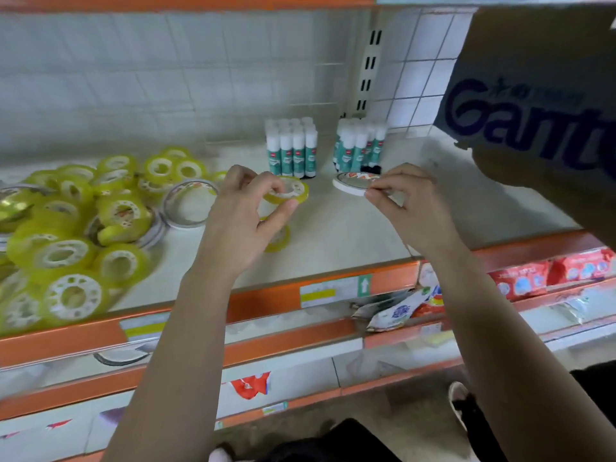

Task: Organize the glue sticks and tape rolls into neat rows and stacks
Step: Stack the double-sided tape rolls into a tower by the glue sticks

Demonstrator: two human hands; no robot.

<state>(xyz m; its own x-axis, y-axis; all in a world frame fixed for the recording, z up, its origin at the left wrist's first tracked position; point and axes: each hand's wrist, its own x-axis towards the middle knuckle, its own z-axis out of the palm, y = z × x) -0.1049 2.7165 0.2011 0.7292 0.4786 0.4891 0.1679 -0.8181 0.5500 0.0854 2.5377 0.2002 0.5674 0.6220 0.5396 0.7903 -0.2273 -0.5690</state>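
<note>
My left hand (248, 208) holds a yellow tape roll (290, 192) above the white shelf (350, 235), fingers curled round its rim. Another yellow roll (279, 240) lies on the shelf just below that hand. My right hand (405, 201) pinches the near edge of a flat white tape roll (354, 183) lying on the shelf. Two upright groups of glue sticks stand at the back: one group (292, 148) on the left, the other (360, 145) on the right. A loose heap of yellow tape rolls (73, 228) covers the left of the shelf.
Thin white tape rings (186, 203) lie by the heap. A large cardboard box (540, 105) stands at the right of the shelf. The orange shelf edge (266, 301) runs along the front, with packaged goods (520, 278) on lower shelves.
</note>
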